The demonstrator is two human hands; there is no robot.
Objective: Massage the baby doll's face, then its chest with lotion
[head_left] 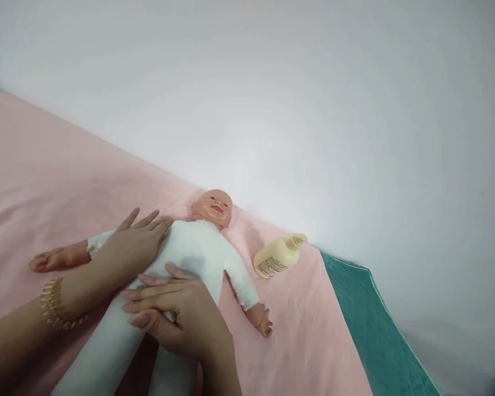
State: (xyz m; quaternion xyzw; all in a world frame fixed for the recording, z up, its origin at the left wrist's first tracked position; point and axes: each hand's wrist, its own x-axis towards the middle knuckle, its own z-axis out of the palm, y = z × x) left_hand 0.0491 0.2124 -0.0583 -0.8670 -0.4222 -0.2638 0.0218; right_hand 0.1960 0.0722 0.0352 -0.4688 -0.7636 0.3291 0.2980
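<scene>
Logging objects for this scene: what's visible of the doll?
The doll lies face up on the pink sheet, arms spread, legs toward the camera, feet out of frame. Bald head and forearms look plastic; white torso, upper arms and legs look like cloth. The left hand lies along its side, the right hand over its lower torso.

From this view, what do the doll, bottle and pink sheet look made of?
Doll: head likely vinyl, faintly glossy, moulded features; body seems matte cloth, gathered-looking edges.
Bottle: probably plastic, smooth satin, softly shaded.
Sheet: apparently matte fabric, lightly creased.
</scene>
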